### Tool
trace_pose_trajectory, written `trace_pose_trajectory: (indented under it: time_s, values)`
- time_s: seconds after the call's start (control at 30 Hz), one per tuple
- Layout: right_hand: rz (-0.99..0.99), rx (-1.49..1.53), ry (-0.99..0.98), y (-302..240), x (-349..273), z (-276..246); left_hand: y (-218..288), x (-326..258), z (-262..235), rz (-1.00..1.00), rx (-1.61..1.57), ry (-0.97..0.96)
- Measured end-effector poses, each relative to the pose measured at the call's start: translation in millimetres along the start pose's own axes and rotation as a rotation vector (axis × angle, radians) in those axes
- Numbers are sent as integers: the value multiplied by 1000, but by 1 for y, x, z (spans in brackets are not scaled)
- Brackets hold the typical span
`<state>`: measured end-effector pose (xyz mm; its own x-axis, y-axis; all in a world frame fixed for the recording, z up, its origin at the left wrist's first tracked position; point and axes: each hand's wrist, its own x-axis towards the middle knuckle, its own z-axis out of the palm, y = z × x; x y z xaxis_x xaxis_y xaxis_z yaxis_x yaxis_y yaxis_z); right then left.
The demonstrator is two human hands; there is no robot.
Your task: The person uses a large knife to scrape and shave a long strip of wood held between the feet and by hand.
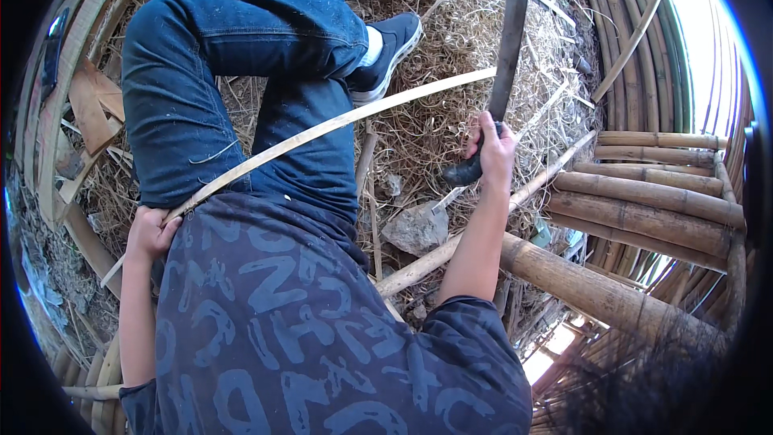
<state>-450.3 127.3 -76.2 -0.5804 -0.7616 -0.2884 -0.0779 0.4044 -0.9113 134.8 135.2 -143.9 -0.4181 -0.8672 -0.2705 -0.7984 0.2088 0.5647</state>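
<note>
Your right hand (pixel 497 151) is closed around the dark handle of a machete (pixel 510 48), its blade pointing up and away from you. Your left hand (pixel 150 234), by your hip, is curled closed on a pale bamboo strip (pixel 322 126). The strip slants across your lap, and its far end reaches the blade; whether the two touch cannot be determined, nor can which side of the blade is sharpened.

Principal hazard, in my judgement: the strip is held only near one end, so its long unsupported length could flex or twist under the blade and throw a stroke off line. A deflected edge could then reach your jeans (pixel 165 105) or your shoe (pixel 392 47), both close to the strip. Secondary hazard: if the strip were pulled through your bare left palm, its edges could cut or splinter the skin
</note>
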Motion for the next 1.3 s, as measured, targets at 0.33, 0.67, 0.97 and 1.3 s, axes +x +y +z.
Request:
trace_pose_trajectory:
  time_s: [0.33, 0.67, 0.97, 1.3]
  values:
    - [12, -92, -85, 6, -22, 42, 10, 1, -5, -129, -28, -74]
    - [19, -365, -297, -5, -44, 53, 10, 0, 1, -71, 2, 2]
    - [-23, -126, -115, 6, -54, 90, 13, 1, -3, -69, -2, -1]
    - [2, -44, -111, 8, -47, 85, 15, -6, -7, -98, 17, -14]
